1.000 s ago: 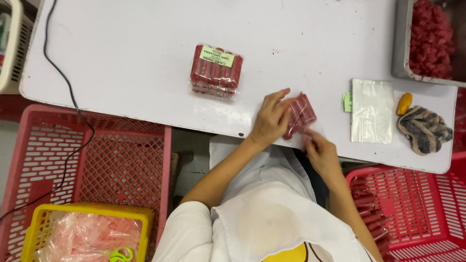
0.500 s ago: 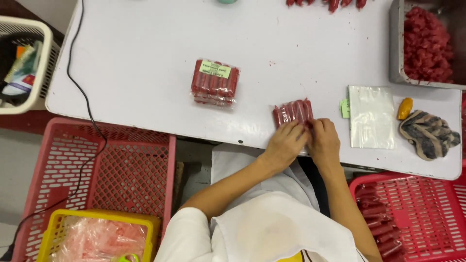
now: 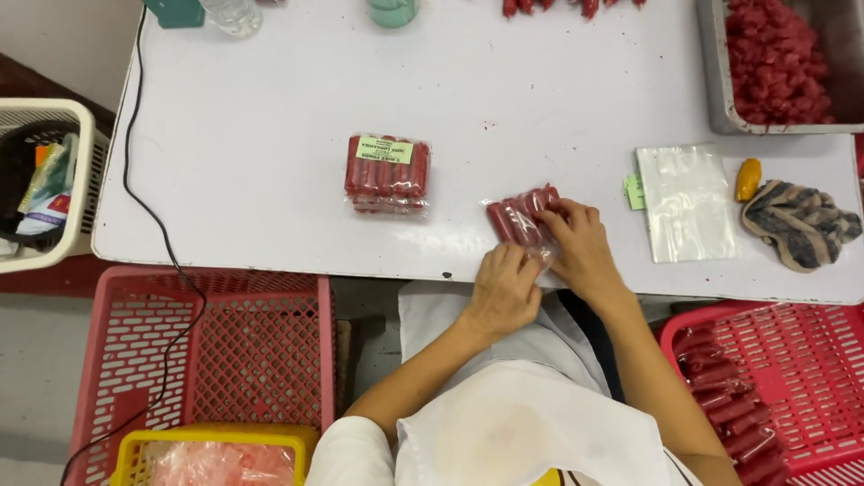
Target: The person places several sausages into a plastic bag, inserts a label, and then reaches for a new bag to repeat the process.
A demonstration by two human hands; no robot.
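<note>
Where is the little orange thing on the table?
In the head view, the small orange thing lies on the white table, far right, between the empty clear bag and the crumpled cloth.

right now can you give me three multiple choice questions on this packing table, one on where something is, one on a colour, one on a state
1. Where does the labelled pack of red sausages lie?
A. in the metal tray
B. flat on the white table, to the left of the hands in the picture
C. in the yellow crate

2. What colour is the empty crate below the table's near edge?
A. blue
B. green
C. pink-red

3. How is the clear bag of sausages being handled?
A. both hands on it
B. one hand only
C. untouched

Answers: 1 B, it sits alone on the tabletop; 2 C, its mesh walls are pink-red; 3 A, the left hand and right hand both press on its near end.
</note>
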